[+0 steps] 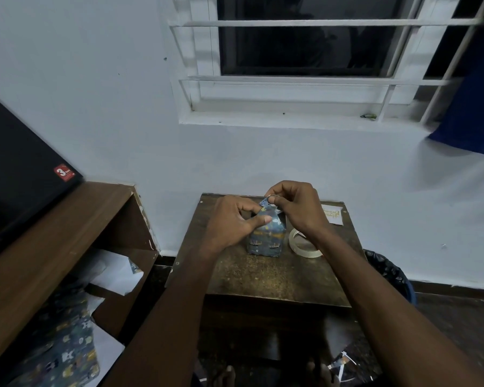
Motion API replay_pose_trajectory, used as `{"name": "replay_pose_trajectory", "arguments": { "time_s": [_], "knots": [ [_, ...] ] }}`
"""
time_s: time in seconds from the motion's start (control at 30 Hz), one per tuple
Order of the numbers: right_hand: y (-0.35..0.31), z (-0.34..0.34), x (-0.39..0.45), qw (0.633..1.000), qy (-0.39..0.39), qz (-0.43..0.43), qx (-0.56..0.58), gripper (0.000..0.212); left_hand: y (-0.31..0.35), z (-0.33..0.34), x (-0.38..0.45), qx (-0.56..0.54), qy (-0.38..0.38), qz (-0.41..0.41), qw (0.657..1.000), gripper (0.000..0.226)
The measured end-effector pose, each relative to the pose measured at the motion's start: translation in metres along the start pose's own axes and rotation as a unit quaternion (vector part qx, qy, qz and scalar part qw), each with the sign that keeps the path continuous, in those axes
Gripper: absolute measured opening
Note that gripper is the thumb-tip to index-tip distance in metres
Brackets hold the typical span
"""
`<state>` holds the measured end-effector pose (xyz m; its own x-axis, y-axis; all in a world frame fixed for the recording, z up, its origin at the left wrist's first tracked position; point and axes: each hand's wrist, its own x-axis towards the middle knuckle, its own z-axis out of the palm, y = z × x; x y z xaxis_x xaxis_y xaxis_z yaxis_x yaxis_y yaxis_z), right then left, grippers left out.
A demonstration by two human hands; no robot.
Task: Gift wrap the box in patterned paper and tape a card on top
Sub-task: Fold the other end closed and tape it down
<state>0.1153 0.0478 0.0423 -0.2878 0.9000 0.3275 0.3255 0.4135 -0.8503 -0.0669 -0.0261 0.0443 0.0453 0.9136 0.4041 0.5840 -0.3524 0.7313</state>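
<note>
Scraps of patterned paper (344, 364) are seen on the floor nearest the viewer, in front of the counter (263, 277). The box (267, 241), wrapped in blue patterned paper, is stood upright on the counter, about mid-surface. The left hand (235, 222) is curled against the box's left upper side, thumb pressed across the paper. The paper's raised top flap (264, 203) is pinched by the right hand (294, 205), fingers closed on it above the box. A tape roll (305, 244) is laid flat just right of the box, partly hidden by the right wrist. A white card (333, 215) is laid beyond the tape, right of the box, at the counter's far edge. More patterned paper sheets (65, 353) are kept on a shelf well left of the box.
</note>
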Motion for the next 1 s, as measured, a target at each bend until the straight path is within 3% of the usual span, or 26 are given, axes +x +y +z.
{"name": "replay_pose_trajectory", "arguments": {
  "time_s": [0.27,0.77,0.9,1.0],
  "knots": [
    [0.0,0.003,0.0,1.0,-0.005,-0.006,0.01,0.014,0.008,0.0,0.001,-0.028,0.009,-0.053,0.998,0.03],
    [-0.01,-0.008,-0.005,0.996,-0.043,0.008,0.071,0.011,-0.007,0.003,0.011,0.025,0.013,-0.071,0.997,0.036],
    [-0.009,-0.007,-0.004,0.996,-0.043,0.013,0.071,0.012,-0.015,0.007,0.015,-0.046,-0.001,-0.102,0.994,0.042],
    [-0.006,-0.005,-0.003,0.997,-0.04,0.019,0.058,0.015,-0.018,0.009,0.015,-0.162,-0.014,-0.189,0.968,0.058]
  ]
}}
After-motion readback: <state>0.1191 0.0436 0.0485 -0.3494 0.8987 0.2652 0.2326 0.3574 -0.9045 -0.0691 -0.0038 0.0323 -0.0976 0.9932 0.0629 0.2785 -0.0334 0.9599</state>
